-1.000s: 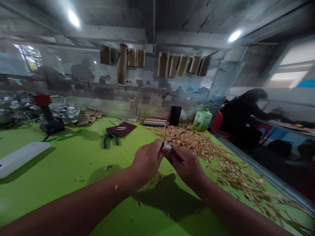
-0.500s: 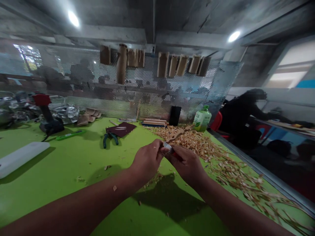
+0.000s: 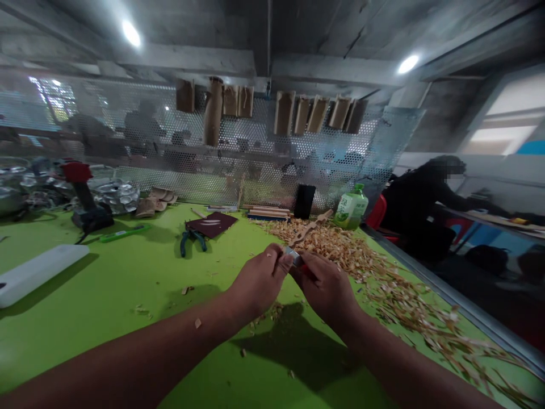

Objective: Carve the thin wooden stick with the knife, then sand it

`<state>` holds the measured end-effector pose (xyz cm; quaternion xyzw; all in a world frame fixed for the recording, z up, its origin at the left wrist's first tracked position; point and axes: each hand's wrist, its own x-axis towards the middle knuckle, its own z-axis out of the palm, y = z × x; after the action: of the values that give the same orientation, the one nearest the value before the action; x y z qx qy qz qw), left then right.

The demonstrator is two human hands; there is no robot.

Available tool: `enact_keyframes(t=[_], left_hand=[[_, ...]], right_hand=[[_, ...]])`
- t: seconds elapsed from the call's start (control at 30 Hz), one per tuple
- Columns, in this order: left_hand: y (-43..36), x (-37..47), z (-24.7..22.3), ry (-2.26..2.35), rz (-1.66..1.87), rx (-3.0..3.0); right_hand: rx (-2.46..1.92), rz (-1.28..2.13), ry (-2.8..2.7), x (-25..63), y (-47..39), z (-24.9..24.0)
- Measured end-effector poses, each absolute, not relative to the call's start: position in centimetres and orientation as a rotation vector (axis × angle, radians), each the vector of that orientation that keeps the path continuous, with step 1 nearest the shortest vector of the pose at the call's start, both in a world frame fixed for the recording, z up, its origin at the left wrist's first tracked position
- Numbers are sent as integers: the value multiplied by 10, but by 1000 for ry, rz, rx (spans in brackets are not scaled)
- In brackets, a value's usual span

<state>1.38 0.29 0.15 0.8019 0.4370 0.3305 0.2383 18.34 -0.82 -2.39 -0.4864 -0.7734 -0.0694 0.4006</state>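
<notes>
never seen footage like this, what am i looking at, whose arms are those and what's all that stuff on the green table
No machine here: these are a person's own bare hands, filmed from the wearer's head, looking forward and down. The left hand holds a slim, wavy-edged wooden piece. The right hand grips a tool with some red on it, its metal blade close to the left thumb. On the green table lie wood shavings, pliers and a dark sheet; a green bottle stands behind the shavings.
</notes>
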Motion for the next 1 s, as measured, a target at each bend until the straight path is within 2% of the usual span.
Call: enact_keyframes(t=[0.2, 0.6, 1.0], left_hand=[[6, 12, 4, 1251, 890, 2266], [12, 11, -2, 1010, 929, 2154], [14, 13, -1, 1034, 929, 2112]], right_hand=[[-1230, -124, -1969, 180, -9, -24], [-1191, -26, -1982, 179, -7, -26], [-1254, -149, -1973, 180, -9, -27]])
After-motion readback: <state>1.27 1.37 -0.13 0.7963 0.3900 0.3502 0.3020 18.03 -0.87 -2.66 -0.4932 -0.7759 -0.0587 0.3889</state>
